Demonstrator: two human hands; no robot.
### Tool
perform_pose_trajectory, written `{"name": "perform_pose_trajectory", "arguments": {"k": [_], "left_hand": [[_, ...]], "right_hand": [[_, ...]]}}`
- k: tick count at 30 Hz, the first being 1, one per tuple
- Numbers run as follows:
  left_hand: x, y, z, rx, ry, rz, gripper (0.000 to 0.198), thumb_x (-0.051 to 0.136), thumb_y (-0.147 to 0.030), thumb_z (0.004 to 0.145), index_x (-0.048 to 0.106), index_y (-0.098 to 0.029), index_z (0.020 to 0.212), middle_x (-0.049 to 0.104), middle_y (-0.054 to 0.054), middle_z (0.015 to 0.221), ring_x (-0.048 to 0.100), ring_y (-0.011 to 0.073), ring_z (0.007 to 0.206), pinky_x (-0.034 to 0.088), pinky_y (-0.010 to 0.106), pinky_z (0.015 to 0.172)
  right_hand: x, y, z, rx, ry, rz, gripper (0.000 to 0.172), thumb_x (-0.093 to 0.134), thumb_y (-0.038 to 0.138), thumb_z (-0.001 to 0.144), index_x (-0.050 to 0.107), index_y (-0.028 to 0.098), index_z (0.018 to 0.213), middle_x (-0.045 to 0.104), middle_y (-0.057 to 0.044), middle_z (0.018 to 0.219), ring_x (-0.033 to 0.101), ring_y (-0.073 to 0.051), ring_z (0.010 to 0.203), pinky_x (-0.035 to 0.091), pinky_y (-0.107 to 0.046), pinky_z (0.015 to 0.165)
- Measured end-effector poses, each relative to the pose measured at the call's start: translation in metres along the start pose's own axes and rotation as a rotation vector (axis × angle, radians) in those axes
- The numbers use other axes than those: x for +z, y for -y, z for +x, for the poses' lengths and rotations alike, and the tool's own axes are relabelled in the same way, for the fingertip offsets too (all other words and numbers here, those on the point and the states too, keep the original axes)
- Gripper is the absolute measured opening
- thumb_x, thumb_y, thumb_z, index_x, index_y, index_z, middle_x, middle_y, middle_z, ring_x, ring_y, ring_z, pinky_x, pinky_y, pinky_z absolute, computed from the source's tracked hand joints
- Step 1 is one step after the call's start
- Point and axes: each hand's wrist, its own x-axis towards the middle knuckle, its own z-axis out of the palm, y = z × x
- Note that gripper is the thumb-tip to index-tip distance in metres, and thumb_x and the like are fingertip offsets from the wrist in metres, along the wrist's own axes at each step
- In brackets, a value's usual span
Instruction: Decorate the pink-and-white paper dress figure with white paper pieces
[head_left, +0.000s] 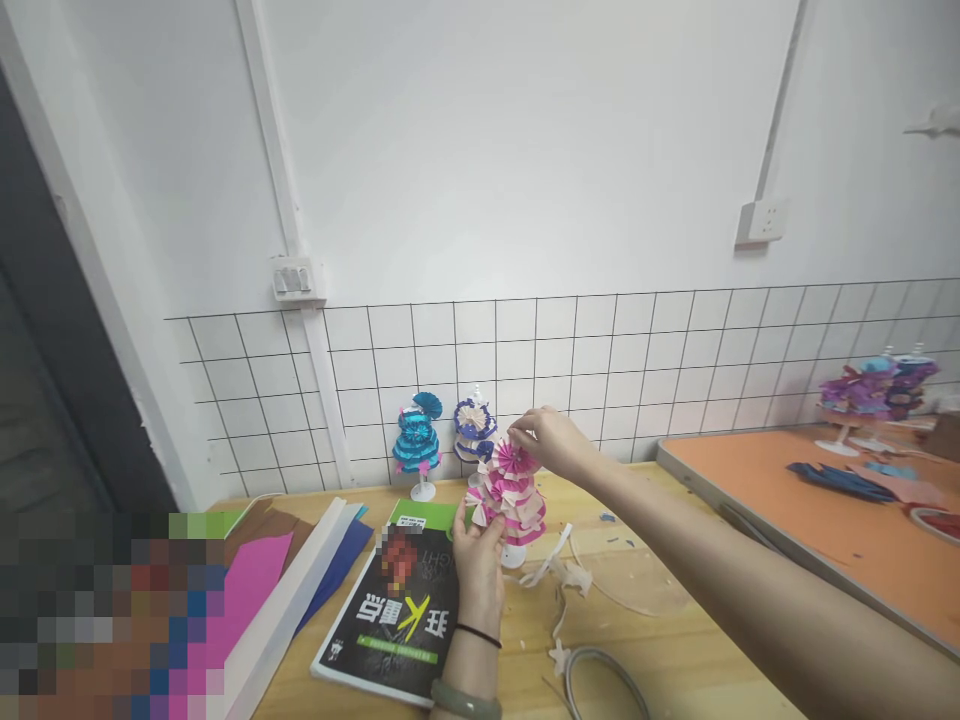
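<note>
Wooden table [660,640], tiled wall [675,350]: left hand [476,560] grips pink paper tree [521,505]; right hand [551,440] pinches top rosette [511,457].

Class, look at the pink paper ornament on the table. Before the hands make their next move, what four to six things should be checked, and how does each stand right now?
1. Left hand steadying the lower tiers of the pink paper ornament: ok, its fingers touch them.
2. Right hand grip on the top fan: ok, fingertips pinch it.
3. Ornament upright: ok.
4. White base sitting flat: cannot tell, the left hand partly hides it.
5. Blue ornament and purple ornament out of the way: ok, both stand apart behind.
6. Table around the base free of litter: not ok, white paper scraps lie just beside it.
</note>
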Motion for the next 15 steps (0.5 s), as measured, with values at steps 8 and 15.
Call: {"name": "perform_pose_trajectory", "arguments": {"k": [8, 15], "left_hand": [[-0.0007, 0.0034, -0.0020, -0.010, -0.017, -0.018, 0.066, 0.065, 0.000, 0.060, 0.035, -0.024, 0.113, 0.064, 0.003, 0.082, 0.063, 0.0124, 0.067, 0.050, 0.024, 0.062], [-0.0005, 0.0066, -0.0070, -0.032, 0.017, 0.055, 0.063, 0.071, -0.011, 0.059, 0.037, -0.022, 0.111, 0.064, 0.000, 0.072, 0.061, 0.0105, 0.057, 0.048, 0.023, 0.057]], "right_hand": [[0.0010, 0.0011, 0.0033, 0.043, 0.023, 0.022, 0.029, 0.040, 0.029, 0.084, 0.067, 0.022, 0.074, 0.066, -0.004, 0.078, 0.055, -0.018, 0.080, 0.037, -0.025, 0.068], [0.0016, 0.0025, 0.0031, 0.045, 0.029, 0.035, 0.030, 0.040, 0.030, 0.084, 0.066, 0.022, 0.072, 0.065, -0.005, 0.080, 0.054, -0.019, 0.081, 0.037, -0.027, 0.069]]}}
